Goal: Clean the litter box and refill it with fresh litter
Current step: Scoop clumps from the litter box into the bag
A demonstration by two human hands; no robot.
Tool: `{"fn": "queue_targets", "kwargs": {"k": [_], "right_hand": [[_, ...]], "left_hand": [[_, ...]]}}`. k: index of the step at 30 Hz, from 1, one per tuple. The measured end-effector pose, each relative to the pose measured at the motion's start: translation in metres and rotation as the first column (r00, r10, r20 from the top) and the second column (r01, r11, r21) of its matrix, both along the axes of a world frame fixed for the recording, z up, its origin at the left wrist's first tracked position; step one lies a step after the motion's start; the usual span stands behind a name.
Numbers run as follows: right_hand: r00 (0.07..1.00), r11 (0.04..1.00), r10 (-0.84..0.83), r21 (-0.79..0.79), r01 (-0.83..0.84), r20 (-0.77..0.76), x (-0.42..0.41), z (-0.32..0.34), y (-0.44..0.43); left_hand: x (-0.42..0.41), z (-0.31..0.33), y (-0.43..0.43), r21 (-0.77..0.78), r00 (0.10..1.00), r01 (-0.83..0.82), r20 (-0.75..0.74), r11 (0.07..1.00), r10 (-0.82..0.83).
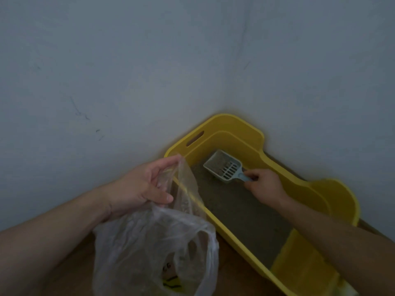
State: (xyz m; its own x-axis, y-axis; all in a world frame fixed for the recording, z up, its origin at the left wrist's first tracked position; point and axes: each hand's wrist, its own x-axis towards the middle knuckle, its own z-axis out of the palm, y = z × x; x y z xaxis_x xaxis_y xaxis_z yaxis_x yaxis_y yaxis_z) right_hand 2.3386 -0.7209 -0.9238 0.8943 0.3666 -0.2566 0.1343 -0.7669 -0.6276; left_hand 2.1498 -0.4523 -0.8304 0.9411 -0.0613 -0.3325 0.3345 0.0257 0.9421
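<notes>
Head view, and the right hand (264, 186) is curled tight around the handle of a pale blue slotted litter scoop (224, 168), its blade tipped up at the far end of the box with a few clumps and grains sitting in it. Across from it, the left hand (145, 186) pinches the rim of a clear plastic bag (154, 242), holding its mouth open just beside the near wall. Out from there, the yellow litter box (235, 129) sits on the floor, tucked into the wall corner, with a thin grey layer of old litter (239, 212) across its bottom. Scooping looks well underway, I'd say; emptying, cleaning and fresh litter all remain.
</notes>
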Motion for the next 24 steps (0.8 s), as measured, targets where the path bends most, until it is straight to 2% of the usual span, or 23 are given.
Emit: {"fn": "queue_targets", "kwargs": {"k": [11, 17, 24], "right_hand": [[0.998, 0.999, 0.025, 0.026, -0.026, 0.049, -0.034, 0.046, -0.014], [0.996, 0.999, 0.033, -0.004, -0.032, 0.078, -0.045, 0.068, -0.021], [0.994, 0.995, 0.089, -0.04, -0.087, 0.068, -0.07, 0.124, -0.027]], "left_hand": [[-0.018, 0.019, 0.001, 0.069, 0.998, 0.059, -0.001, 0.996, -0.06], [-0.028, 0.021, -0.003, 0.061, 1.0, 0.028, 0.01, 0.998, -0.029], [-0.036, 0.028, 0.014, 0.157, 0.995, 0.099, -0.019, 0.983, -0.097]]}}
